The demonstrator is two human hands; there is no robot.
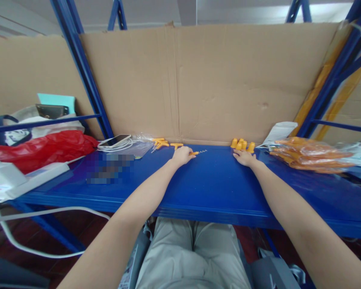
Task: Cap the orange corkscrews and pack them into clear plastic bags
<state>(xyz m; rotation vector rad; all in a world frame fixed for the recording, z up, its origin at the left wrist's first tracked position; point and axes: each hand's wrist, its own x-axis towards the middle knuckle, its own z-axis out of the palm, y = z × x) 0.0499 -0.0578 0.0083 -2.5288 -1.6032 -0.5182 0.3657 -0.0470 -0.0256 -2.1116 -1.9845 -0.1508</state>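
My left hand (183, 155) rests on the blue shelf (210, 188) with its fingers curled round a small orange piece (194, 153). A thin metal spring (202, 151) lies just right of that piece. Flat orange T-shaped parts (164, 143) lie behind the left hand, by the cardboard wall. My right hand (243, 157) lies on the shelf with its fingers reaching among a cluster of small orange caps (242, 145); the fingertips are partly hidden by them.
A phone (114, 141) on a white cable and a clear plastic bag lie at the left. A red bag (42, 149) and white items fill the far left. Bags of orange parts (309, 154) sit at the right. Cardboard (216, 80) backs the shelf.
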